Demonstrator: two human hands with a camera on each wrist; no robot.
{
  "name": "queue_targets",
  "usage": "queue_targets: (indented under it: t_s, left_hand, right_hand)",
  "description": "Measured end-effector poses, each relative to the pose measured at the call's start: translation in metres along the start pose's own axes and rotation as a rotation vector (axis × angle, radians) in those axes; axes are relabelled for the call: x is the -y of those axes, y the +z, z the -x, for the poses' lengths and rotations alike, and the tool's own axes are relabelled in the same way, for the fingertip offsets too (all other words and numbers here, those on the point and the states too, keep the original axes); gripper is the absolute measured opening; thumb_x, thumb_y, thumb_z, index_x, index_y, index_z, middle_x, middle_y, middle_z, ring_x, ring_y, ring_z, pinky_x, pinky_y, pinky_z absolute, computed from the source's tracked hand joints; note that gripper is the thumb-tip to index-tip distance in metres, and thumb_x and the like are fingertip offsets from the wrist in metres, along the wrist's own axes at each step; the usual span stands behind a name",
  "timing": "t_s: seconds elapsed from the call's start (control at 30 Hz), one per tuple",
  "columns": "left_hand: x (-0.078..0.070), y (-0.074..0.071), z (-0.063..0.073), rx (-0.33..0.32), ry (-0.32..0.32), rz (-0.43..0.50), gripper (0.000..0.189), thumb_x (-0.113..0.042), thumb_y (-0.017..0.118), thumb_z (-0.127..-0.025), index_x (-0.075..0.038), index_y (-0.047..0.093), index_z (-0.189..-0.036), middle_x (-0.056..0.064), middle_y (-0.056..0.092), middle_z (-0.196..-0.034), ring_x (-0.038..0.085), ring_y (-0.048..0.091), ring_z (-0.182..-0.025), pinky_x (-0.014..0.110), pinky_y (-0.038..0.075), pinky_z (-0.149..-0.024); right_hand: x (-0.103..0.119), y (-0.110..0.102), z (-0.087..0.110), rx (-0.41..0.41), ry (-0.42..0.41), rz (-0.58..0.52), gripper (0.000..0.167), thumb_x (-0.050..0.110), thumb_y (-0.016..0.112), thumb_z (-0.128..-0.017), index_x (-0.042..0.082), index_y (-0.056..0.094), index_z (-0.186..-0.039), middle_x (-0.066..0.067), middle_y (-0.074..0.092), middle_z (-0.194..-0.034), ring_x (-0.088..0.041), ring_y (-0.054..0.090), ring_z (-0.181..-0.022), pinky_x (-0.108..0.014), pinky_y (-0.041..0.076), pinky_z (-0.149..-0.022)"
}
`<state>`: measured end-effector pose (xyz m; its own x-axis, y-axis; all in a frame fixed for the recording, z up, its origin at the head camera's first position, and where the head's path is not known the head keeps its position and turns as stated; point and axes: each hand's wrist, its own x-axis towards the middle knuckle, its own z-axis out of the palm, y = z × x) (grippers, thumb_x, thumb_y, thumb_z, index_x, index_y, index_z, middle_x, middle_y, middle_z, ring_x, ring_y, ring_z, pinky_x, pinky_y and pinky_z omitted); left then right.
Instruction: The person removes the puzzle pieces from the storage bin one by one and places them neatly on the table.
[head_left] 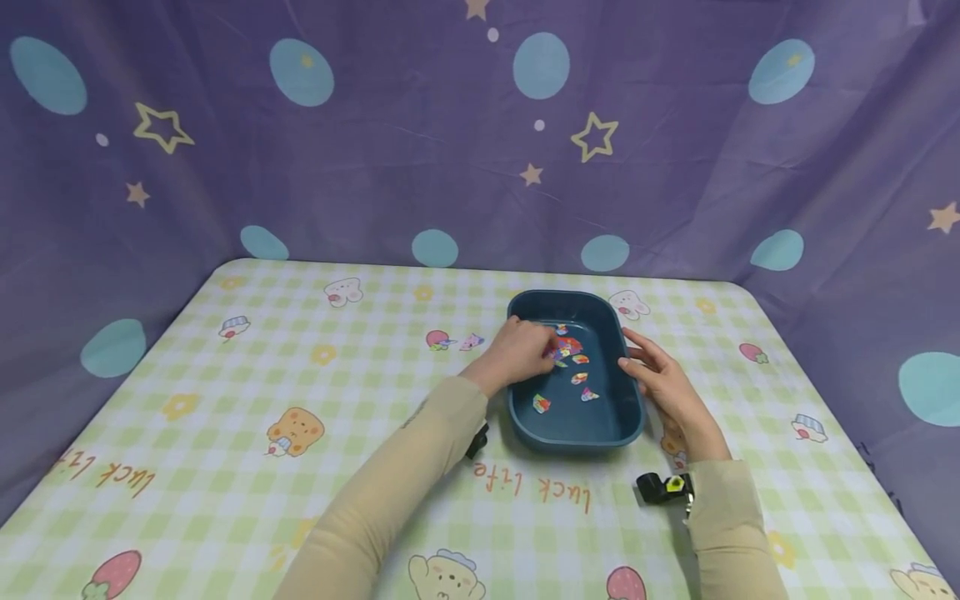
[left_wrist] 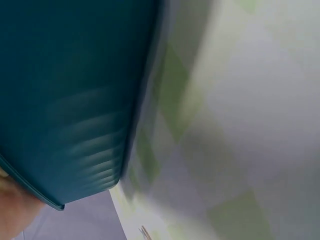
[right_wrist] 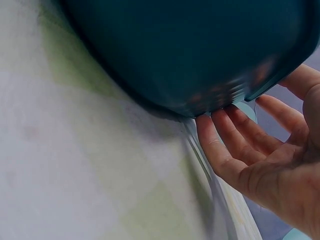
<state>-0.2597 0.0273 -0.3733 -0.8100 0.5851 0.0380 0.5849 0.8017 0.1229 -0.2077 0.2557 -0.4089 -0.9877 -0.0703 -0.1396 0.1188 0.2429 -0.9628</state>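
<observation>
A dark teal plastic basin (head_left: 577, 439) sits on the tablecloth, with several small colourful cut-out pieces (head_left: 589, 394) scattered over its floor. Over the basin's left rim reaches my left hand (head_left: 521, 354), its bent fingers down at a cluster of bright pieces (head_left: 567, 346); whether they pinch one is hidden. My right hand (head_left: 667, 383) grips the right side of the basin, thumb at the rim and fingers against the outer wall. In the right wrist view those fingertips touch the basin wall (right_wrist: 175, 60). The left wrist view shows mostly the basin's outer side (left_wrist: 75, 100).
A green-and-white checked tablecloth (head_left: 225, 483) with printed cartoons covers the table. Behind it hangs a purple curtain (head_left: 390, 150) with stars and dots. A black wrist device (head_left: 660, 488) is at the right cuff.
</observation>
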Motion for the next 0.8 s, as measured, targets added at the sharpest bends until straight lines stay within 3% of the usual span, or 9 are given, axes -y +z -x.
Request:
queue_targets:
  t_s: [0.3, 0.6, 0.8]
  left_hand:
    - [-0.001, 0.0, 0.005, -0.12, 0.055, -0.072, 0.02, -0.024, 0.061, -0.082, -0.016, 0.064, -0.099, -0.002, 0.062, -0.091, 0.014, 0.059, -0.08, 0.031, 0.042, -0.069]
    - [0.004, -0.002, 0.009, -0.203, 0.029, 0.033, 0.026, -0.024, 0.064, -0.081, -0.014, 0.065, -0.105, 0.0, 0.06, -0.096, 0.017, 0.056, -0.086, 0.032, 0.044, -0.078]
    - [0.011, -0.005, 0.014, -0.25, 0.021, 0.066, 0.028, -0.024, 0.065, -0.08, -0.016, 0.065, -0.107, -0.001, 0.06, -0.1, 0.017, 0.056, -0.091, 0.033, 0.042, -0.081]
  right_hand:
    - [0.0, 0.0, 0.0, 0.003, -0.001, -0.004, 0.059, 0.029, 0.056, -0.09, 0.024, 0.031, -0.142, -0.013, 0.039, -0.133, -0.006, 0.049, -0.1, -0.017, 0.043, -0.073]
    - [-0.001, -0.001, -0.001, 0.006, -0.001, -0.008, 0.059, 0.029, 0.056, -0.09, 0.024, 0.03, -0.143, -0.015, 0.038, -0.135, -0.005, 0.05, -0.1, -0.017, 0.044, -0.073]
    - [-0.001, 0.0, -0.001, -0.002, -0.002, -0.001, 0.059, 0.029, 0.056, -0.089, 0.024, 0.03, -0.142, -0.013, 0.039, -0.133, -0.005, 0.05, -0.098, -0.017, 0.042, -0.066]
